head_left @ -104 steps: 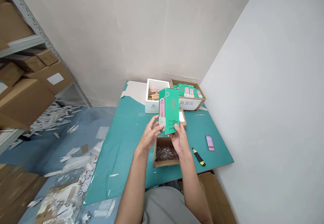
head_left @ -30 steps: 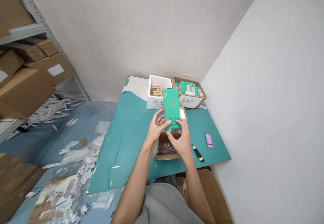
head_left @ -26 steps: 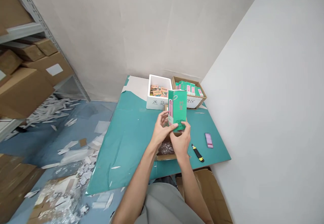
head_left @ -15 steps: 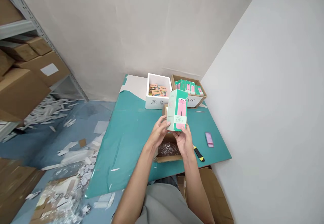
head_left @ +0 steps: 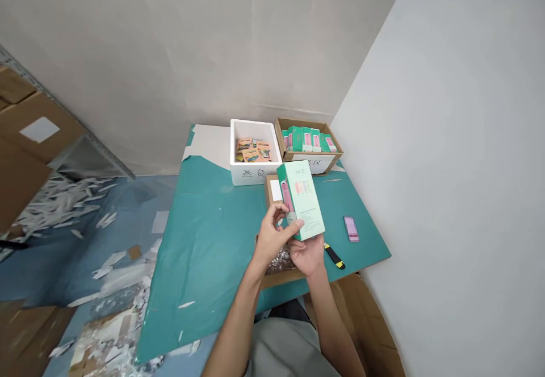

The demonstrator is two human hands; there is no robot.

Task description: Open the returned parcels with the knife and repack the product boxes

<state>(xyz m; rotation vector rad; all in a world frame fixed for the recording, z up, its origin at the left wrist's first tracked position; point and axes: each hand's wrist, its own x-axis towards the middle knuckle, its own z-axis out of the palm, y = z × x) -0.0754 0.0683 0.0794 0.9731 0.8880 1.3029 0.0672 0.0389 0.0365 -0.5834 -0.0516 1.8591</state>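
Note:
A green and white product box (head_left: 305,198) with a pink item pictured on one side is held up, tilted, above the table. My left hand (head_left: 275,232) grips its lower left edge, thumb across the printed pale face. My right hand (head_left: 309,254) supports the box from beneath, its fingers partly hidden behind it. Below both hands stands an open cardboard carton (head_left: 283,278) with clear crinkled plastic wrap (head_left: 281,260) inside, largely covered by my hands and the box.
At the table's back stand a white foam bin (head_left: 255,171) with orange packets and a cardboard box (head_left: 326,163) of similar green boxes. A black-yellow utility knife (head_left: 335,256) and a blurred pink phone-like item (head_left: 351,229) lie right. Paper scraps (head_left: 63,206) litter the floor.
The product box has been turned in my hands, from its pink-picture face to a pale printed face. My left hand has shifted across its lower edge. The view has swung slightly right.

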